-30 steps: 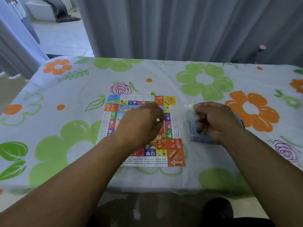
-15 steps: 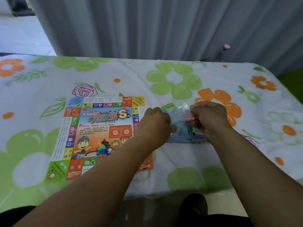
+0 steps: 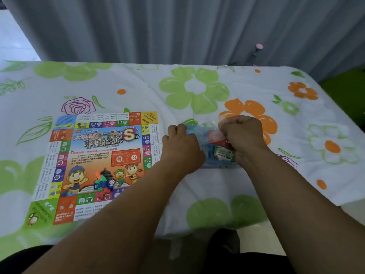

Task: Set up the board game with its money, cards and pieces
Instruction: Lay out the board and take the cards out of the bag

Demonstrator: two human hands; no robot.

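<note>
Clear plastic packet of paper money and cards [image 3: 215, 143] lies on the flower-print table [image 3: 217, 186], just right of the colourful square paper board [image 3: 98, 155]. Left hand [image 3: 183, 147] grip holds its left edge. Right hand [image 3: 244, 136] grip pinches the film at top right. Judgement: anchor left and peel slowly, so the contents don't spill.

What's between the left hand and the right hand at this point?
The head view shows a clear plastic packet holding blue, red and green printed paper. The left hand and the right hand both grip it.
</note>
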